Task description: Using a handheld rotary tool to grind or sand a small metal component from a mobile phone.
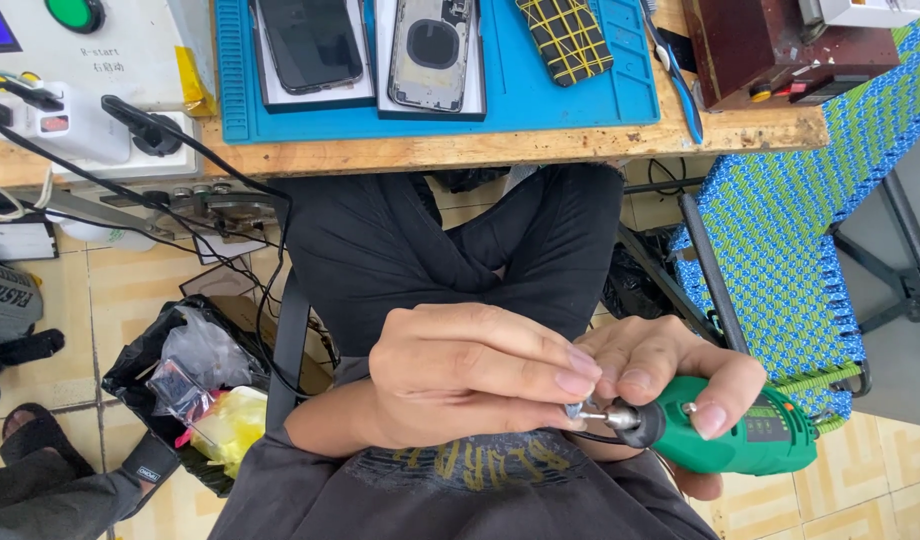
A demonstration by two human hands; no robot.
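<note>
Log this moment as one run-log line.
left hand: fingertips pinching metal tip | right hand: gripping green rotary tool | location: over lap, below wooden bench

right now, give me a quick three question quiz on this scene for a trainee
1. True or false: the right hand holds the green plastic rotary tool.
2. What do the left hand fingers touch? A) the tool's metal tip B) the blue rubber work mat C) the black plug
3. How many flat phone parts lie in the white trays on the blue mat?

Key
1. True.
2. A.
3. Two: a dark phone and a grey phone back shell.
</note>
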